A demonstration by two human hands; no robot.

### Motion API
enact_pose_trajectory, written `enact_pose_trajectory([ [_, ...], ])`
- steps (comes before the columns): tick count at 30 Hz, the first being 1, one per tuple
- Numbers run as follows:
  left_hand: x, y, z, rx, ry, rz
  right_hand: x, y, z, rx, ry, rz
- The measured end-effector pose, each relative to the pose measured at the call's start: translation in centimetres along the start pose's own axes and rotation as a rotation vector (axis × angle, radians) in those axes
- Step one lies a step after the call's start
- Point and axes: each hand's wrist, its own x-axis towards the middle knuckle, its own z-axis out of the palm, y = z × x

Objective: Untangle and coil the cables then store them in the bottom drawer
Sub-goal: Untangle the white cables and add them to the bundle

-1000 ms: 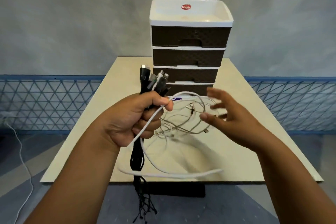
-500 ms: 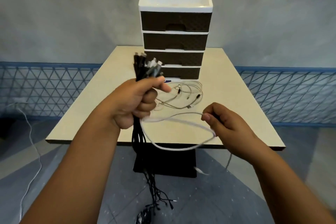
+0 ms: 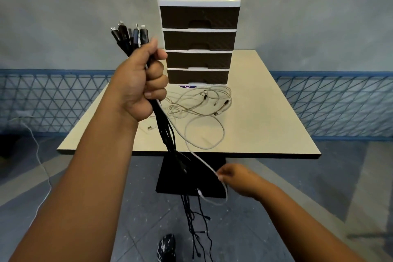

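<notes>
The left hand [image 3: 140, 83] is raised and fisted around a bundle of black cables [image 3: 170, 140], plugs sticking up above the knuckles and tails dangling toward the floor. Lower and to the right, the right hand [image 3: 240, 178] pinches a white cable [image 3: 204, 161] running down from that fist. More pale cables [image 3: 202, 102] lie tangled on the table [image 3: 265, 112], just near of the 4-drawer unit [image 3: 198, 36], whose bottom drawer [image 3: 197, 75] is closed

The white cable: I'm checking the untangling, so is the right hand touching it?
Touching. The head view shows the right hand pinching the white cable at its fingertips, below the table edge.
</notes>
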Motion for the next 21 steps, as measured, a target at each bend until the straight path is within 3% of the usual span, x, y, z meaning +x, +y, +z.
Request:
enact_pose_trajectory([
  [3,-0.6,1.3,0.1,-0.003,-0.035,0.052,-1.6,0.4,-1.3,-0.434,-0.155,0.046],
  [5,-1.0,1.9,0.5,-0.004,-0.053,0.078,-2.8,-0.9,-3.3,-0.504,-0.072,0.032],
  [7,-1.2,1.9,1.3,-0.015,-0.07,0.092,-4.1,-3.3,-5.4,-0.338,0.158,-0.073],
  [9,-1.3,1.6,2.4,-0.038,-0.078,0.104,-5.4,-6.5,-6.7,-0.002,0.365,-0.274],
  [11,-1.2,1.2,3.4,-0.058,-0.067,0.115,-6.5,-9.7,-6.6,0.29,0.32,-0.488],
  [14,-1.0,1.7,4.1,-0.087,-0.041,0.148,-5.3,-11.3,-3.3,0.186,0.2,-0.611],
  [16,-0.9,2.7,3.9,-0.1,-0.027,0.19,-3.6,-10.1,-0.1,0.125,0.21,-0.624],
  [21,-0.7,4.8,2.7,-0.087,-0.007,0.283,-0.6,-4.1,5.7,0.322,0.1,-0.481],
])
